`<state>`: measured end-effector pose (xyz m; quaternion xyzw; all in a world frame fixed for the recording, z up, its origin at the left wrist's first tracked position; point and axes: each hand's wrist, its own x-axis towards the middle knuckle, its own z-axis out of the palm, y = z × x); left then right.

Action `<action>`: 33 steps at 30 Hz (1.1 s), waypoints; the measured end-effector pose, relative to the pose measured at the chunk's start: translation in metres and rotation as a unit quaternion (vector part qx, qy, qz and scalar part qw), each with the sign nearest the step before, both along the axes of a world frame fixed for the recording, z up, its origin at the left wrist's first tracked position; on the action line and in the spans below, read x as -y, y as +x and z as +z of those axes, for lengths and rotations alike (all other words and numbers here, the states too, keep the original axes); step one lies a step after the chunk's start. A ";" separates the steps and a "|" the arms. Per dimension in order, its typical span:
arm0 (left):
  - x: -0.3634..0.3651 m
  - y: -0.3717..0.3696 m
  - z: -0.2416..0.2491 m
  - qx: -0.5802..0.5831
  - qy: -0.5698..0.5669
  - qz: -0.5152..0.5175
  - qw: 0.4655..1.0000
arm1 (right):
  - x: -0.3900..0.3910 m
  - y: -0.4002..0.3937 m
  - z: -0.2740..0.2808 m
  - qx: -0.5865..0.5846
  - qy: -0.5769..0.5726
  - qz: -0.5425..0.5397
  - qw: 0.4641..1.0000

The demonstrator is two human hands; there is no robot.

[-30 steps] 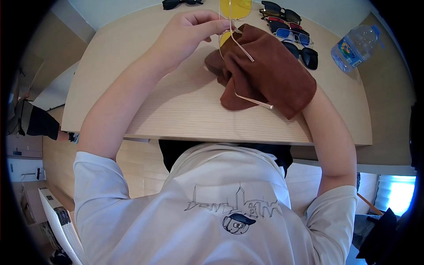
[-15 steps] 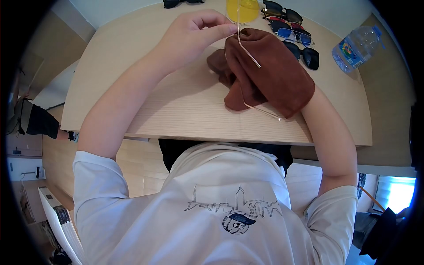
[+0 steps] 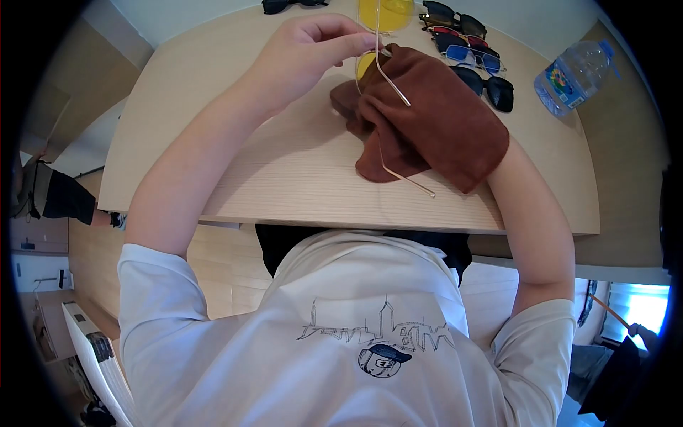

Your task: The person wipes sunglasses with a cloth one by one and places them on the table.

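Observation:
Yellow-lensed glasses (image 3: 384, 16) with a thin gold frame are held over the table's far part. My left hand (image 3: 331, 44) pinches their frame near the middle, between thumb and fingers. A brown cloth (image 3: 448, 114) drapes over my right hand, hiding its fingers, and is gathered around the nearer lens. Only a sliver of that yellow lens shows at the cloth's edge. Two gold temple arms stick out, one across the cloth's top, the other below it toward the table's near edge.
Several sunglasses (image 3: 485, 89) lie in a column right of the cloth. Beyond them stands a water bottle (image 3: 575, 77), tilted in view. Another dark pair (image 3: 293, 6) lies at the far left of the wooden table (image 3: 284, 178). A person's legs (image 3: 67, 196) show at far left.
The glasses have shifted slightly left, and the lower temple arm has swung left. The cloth has slid a little off the nearer lens, whose yellow edge now shows.

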<state>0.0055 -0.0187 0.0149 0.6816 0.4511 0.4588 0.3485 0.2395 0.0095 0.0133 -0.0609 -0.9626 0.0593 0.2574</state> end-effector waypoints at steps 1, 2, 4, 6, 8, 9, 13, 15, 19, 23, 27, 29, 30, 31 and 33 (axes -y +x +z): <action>0.000 0.002 -0.002 -0.005 0.020 0.006 1.000 | 0.001 0.000 0.000 0.000 0.000 0.001 1.000; 0.000 0.002 -0.003 -0.010 0.040 0.012 0.999 | 0.003 0.000 0.001 0.008 -0.026 0.003 1.000; -0.001 0.002 -0.005 -0.023 0.045 0.016 0.999 | 0.004 0.000 0.004 0.016 -0.052 0.004 0.999; -0.002 0.000 -0.007 -0.036 0.050 0.020 0.998 | 0.006 -0.001 0.011 0.041 0.010 0.004 0.999; -0.004 -0.002 -0.008 -0.035 0.037 0.011 0.999 | 0.007 -0.003 0.011 0.035 0.014 0.011 0.999; -0.004 -0.002 -0.008 -0.035 0.037 0.012 0.999 | 0.007 -0.003 0.011 0.028 0.017 0.018 0.999; -0.001 -0.001 -0.004 -0.039 0.051 0.006 0.998 | 0.016 -0.006 0.005 -0.042 -0.210 -0.005 0.977; 0.001 -0.001 -0.002 -0.040 0.051 -0.001 0.998 | 0.023 -0.007 0.004 -0.132 -0.585 -0.011 0.800; 0.001 -0.002 0.001 -0.008 0.019 0.007 1.000 | 0.013 -0.004 0.010 -0.024 -0.127 -0.046 0.991; -0.004 -0.009 -0.002 0.002 0.015 0.001 1.000 | -0.002 -0.003 -0.001 -0.051 -0.020 -0.007 0.998; 0.000 -0.001 0.001 -0.029 0.021 0.006 0.999 | 0.019 -0.002 0.018 -0.029 -0.321 -0.032 0.946; -0.001 0.000 -0.002 -0.065 0.036 0.016 0.997 | 0.004 -0.001 0.008 -0.023 -0.141 0.003 0.990; -0.001 -0.001 -0.002 -0.065 0.036 0.016 0.997 | 0.001 -0.002 0.007 -0.017 0.044 0.038 0.998; -0.002 -0.001 -0.002 -0.071 0.034 0.018 0.997 | 0.001 -0.001 0.007 -0.017 0.043 0.038 0.998; -0.002 -0.001 -0.003 -0.077 0.032 0.020 0.996 | 0.006 0.000 0.011 -0.009 -0.119 0.017 0.993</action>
